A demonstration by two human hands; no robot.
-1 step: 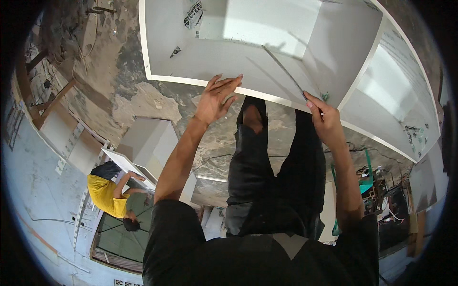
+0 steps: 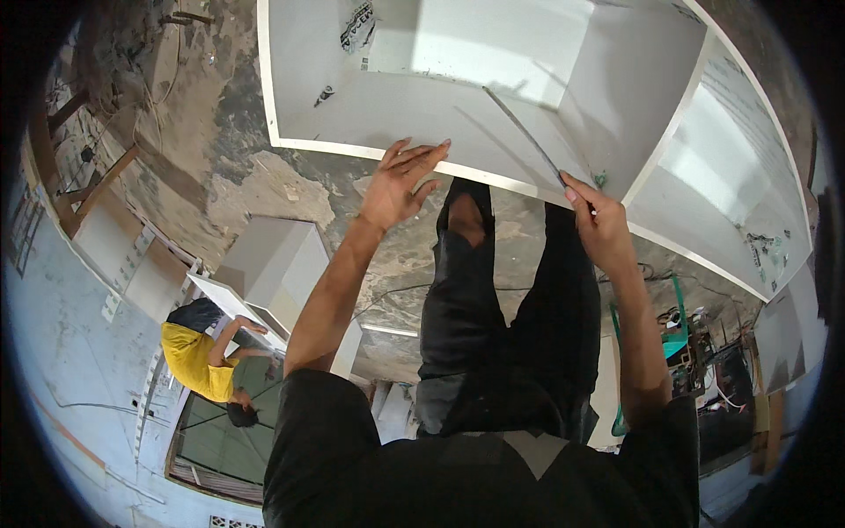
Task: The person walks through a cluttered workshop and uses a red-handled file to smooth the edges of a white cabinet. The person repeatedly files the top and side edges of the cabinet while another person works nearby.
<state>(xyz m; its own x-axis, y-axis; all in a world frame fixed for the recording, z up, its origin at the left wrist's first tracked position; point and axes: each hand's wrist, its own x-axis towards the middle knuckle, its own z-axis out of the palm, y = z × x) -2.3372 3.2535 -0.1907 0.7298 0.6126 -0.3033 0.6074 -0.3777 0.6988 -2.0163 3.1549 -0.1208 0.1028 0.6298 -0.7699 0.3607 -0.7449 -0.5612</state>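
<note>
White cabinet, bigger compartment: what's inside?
A thin rod reaching in from the right hand, a dark-marked scrap, a smaller dark bit and a green bit. The right hand covers the rod's near end; the picture's upper edge crops the rest.

White cabinet: in its left compartment we list one plastic scrap with dark lettering and one small dark mark; in its right compartment, dark-printed film. We can read no wording.

White cabinet; grey rod; black trousers; co-worker's yellow shirt; pale-blue wall; floor mottled grey and brown.
</note>
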